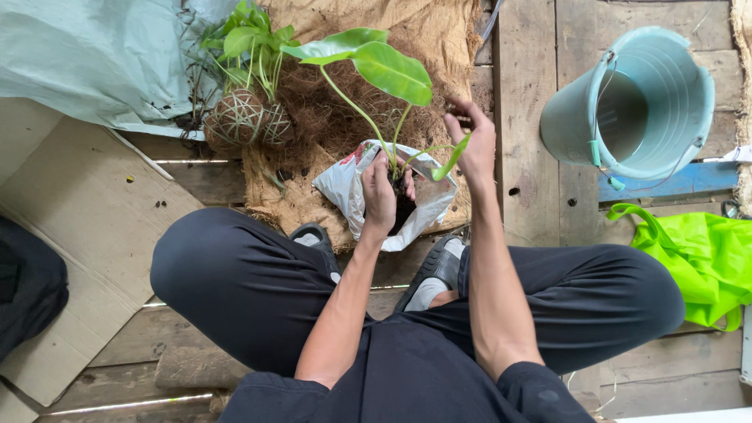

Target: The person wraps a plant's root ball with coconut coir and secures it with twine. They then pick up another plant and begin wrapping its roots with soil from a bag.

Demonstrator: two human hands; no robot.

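Crossed legs (258, 290) in dark trousers fill the foreground, and just beyond them the left hand (379, 192) closes around the plant (376, 66) at its stem base, roots sitting in the soil of a white plastic bag (345, 184). Right hand (474, 145) hovers half-open beside a leaf, holding nothing I can see; best to keep that stem upright. Teal bucket (666, 55) looks empty.

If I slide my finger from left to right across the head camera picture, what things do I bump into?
Cardboard sheet → string-wrapped plant balls → left hand at the white soil bag → right hand → pale blue bucket → bright green bag.
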